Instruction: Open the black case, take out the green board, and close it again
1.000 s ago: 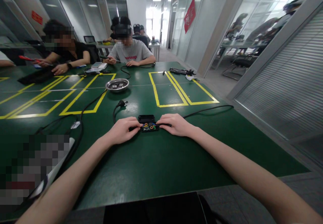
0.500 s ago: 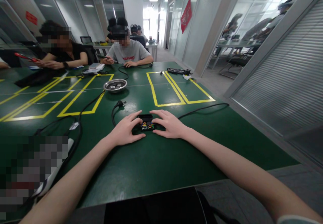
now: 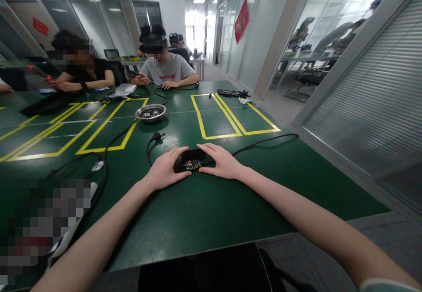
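Observation:
A small open black casing (image 3: 194, 155) lies on the green table in front of me. Inside it shows a circuit board (image 3: 189, 167) with ring-shaped orange coils. My left hand (image 3: 165, 167) grips the casing's left end, fingers at the far edge and thumb at the near edge. At the opposite end, my right hand (image 3: 224, 162) holds it the same way. Both palms hide the casing's ends. A black cable (image 3: 263, 142) runs from behind my right hand toward the table's right side.
A black power plug (image 3: 157, 136) lies beyond my left hand. Behind it stands a steel bowl (image 3: 150, 113) with metal parts. Yellow tape (image 3: 222, 136) marks rectangles on the table. A folded black tripod (image 3: 232, 93) lies at the far edge. Two people sit across.
The fingers of both hands have moved from over the casing's inside to its outer edges. More of the casing and its board now shows.

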Demonstrator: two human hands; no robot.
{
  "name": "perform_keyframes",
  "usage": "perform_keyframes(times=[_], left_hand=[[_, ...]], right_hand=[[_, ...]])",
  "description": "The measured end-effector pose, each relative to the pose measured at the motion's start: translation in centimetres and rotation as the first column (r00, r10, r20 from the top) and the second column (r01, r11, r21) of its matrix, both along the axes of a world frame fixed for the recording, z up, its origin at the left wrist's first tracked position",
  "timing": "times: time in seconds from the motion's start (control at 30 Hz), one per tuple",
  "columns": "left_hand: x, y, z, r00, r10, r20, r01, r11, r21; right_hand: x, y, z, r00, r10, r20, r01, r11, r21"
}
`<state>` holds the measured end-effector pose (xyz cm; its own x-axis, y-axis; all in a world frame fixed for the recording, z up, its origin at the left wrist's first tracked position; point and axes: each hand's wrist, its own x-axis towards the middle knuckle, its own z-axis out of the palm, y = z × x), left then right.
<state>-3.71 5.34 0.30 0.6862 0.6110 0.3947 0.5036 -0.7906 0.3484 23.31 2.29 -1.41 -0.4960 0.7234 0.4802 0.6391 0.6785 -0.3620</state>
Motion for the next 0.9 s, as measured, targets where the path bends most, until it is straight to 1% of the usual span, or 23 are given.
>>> perform_keyframes(times=[0.17, 0.27, 0.37, 0.5, 0.57, 0.7, 0.77, 0.9], left_hand=[[0.2, -0.4, 0.3, 0.993, -0.083, 0.079, 0.083, 0.997, 0.000], [0.4, -0.7, 0.4, 0.990, -0.108, 0.087, 0.108, 0.994, -0.001], [0.5, -0.9, 0.5, 0.992, -0.102, 0.074, 0.102, 0.995, 0.004], [0.6, -0.8, 0.3, 0.997, -0.068, 0.048, 0.068, 0.998, 0.003], [0.5, -0.7, 0.2, 0.998, -0.057, 0.021, 0.057, 0.998, -0.021], [0.4, -0.6, 0.0, 0.997, -0.071, 0.028, 0.072, 0.996, -0.050], [0.5, -0.6, 0.0, 0.996, -0.078, 0.044, 0.080, 0.996, -0.041], [0.5, -0.6, -0.1, 0.995, -0.092, 0.040, 0.093, 0.996, -0.017]], right_hand=[[0.0, -0.2, 0.3, 0.993, 0.108, -0.039, -0.109, 0.994, -0.018], [-0.1, -0.2, 0.5, 0.992, 0.122, -0.037, -0.123, 0.992, -0.015], [-0.1, -0.2, 0.5, 0.993, 0.116, -0.034, -0.116, 0.993, -0.008], [-0.2, -0.2, 0.5, 0.987, 0.157, -0.032, -0.159, 0.983, -0.096], [-0.2, -0.3, 0.6, 0.982, 0.183, -0.042, -0.186, 0.976, -0.113], [-0.3, -0.4, 0.9, 0.973, 0.213, -0.094, -0.216, 0.976, -0.034], [-0.3, -0.5, 1.1, 0.969, 0.227, -0.102, -0.228, 0.974, 0.002], [-0.4, -0.4, 0.9, 0.962, 0.255, -0.095, -0.253, 0.967, 0.034]])
